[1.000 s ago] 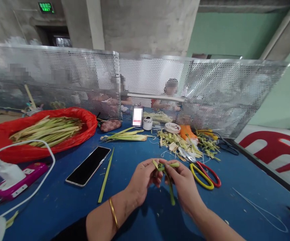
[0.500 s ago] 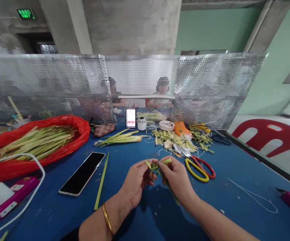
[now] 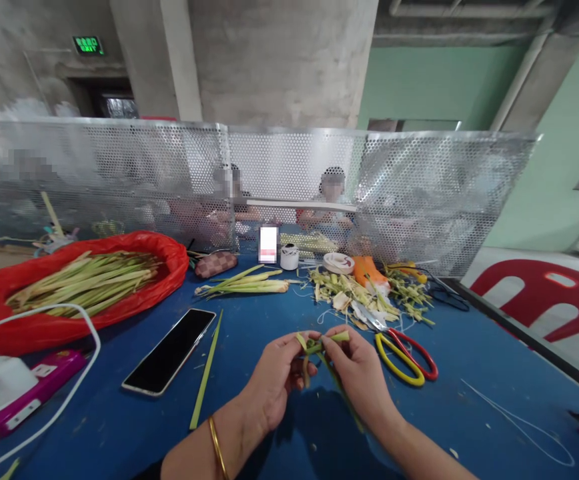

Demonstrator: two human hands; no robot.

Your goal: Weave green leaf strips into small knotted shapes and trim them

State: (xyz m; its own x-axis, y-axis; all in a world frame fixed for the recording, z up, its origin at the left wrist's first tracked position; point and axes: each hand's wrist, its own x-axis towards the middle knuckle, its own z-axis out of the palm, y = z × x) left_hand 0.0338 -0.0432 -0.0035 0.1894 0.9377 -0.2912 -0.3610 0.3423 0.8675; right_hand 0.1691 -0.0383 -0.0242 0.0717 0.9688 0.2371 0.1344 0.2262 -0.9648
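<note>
Between my hands, above the blue table, is a small folded piece of green leaf strips [image 3: 314, 348]. My left hand [image 3: 280, 373] pinches its left side, where a short pale end sticks up and a brownish one hangs down. My right hand [image 3: 357, 363] grips its right side with thumb and finger; a pale rolled end pokes out there, and a long green strip trails below that palm. Scissors [image 3: 403, 360] with one yellow and one red handle lie right of my right hand. A single long leaf strip [image 3: 207, 370] rests left of my left forearm.
A phone [image 3: 169, 353] lies at left, near a red bag [image 3: 182, 263] of leaf strips and a purple power strip [image 3: 54, 380] with a white cable. Trimmed scraps [image 3: 349, 293], a bundle of stalks [image 3: 254, 283] and a tape roll [image 3: 338, 263] lie ahead. Behind a perforated screen [image 3: 289, 160] sit people.
The whole view has shifted, so everything appears slightly lower and further right. Both hands keep their hold on the leaf strips, with little visible change in the fingers.
</note>
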